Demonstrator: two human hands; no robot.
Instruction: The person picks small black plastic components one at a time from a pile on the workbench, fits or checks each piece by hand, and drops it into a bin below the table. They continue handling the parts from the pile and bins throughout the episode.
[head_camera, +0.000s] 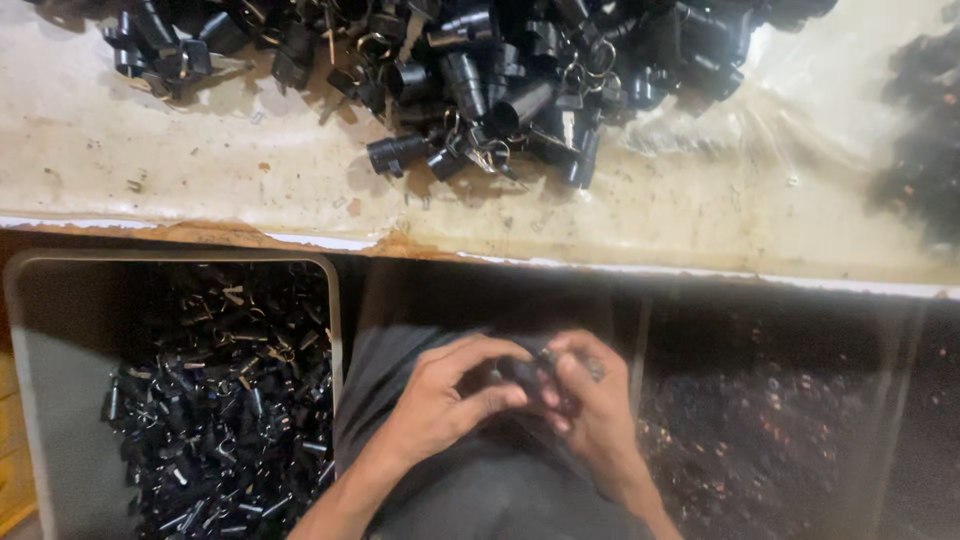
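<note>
Both my hands meet over my lap below the table edge. My left hand (445, 400) and my right hand (590, 410) pinch a small black plastic part (525, 372) between their fingertips. A bit of metal shows at its right end; the fingers cover most of the part. A pile of similar black tube-shaped parts with wire rings (480, 70) lies on the table ahead of me.
A worn, stained white table (250, 170) runs across the top, its front edge just above my hands. A grey bin (60, 330) at the left holds several finished black parts. At the right a clear bag (780, 430) holds small dark and coppery pieces.
</note>
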